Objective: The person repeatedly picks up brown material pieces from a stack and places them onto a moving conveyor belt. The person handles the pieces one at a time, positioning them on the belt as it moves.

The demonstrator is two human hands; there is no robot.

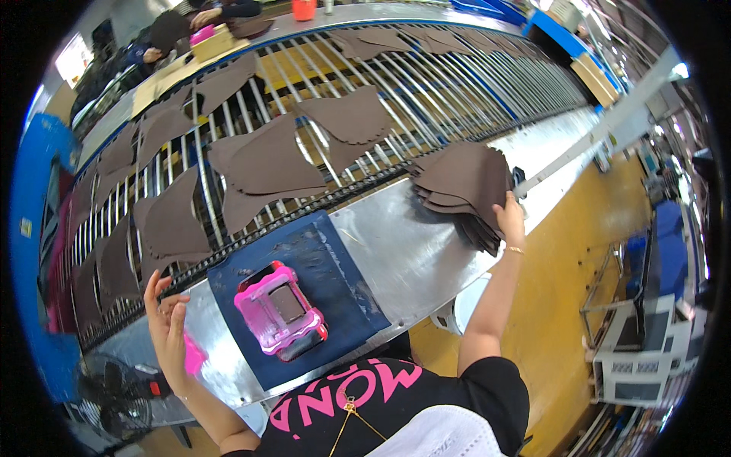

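Observation:
At the right end of the metal bench, a stack of dark brown flat cut pieces point(464, 175) with curved, partly notched edges lies slightly fanned. My right hand point(512, 221) grips the stack's right edge; how many pieces are between its fingers cannot be told. My left hand point(166, 324) is raised over the bench's left part, empty, its fingers apart and bent. Beside it lies a bright pink object point(194, 356), partly hidden. Between my hands, a pink wavy-edged frame point(261, 318) with a dark rectangular block inside rests on a dark blue mat point(354, 286).
Beyond the bench runs a roller conveyor point(426, 99) carrying several similar brown pieces point(274, 156). A black fan point(114, 396) stands at lower left. A slanted pale metal bar point(586, 141) rises at right. Another person's hand point(204, 19) works across the conveyor, near a red container point(304, 9).

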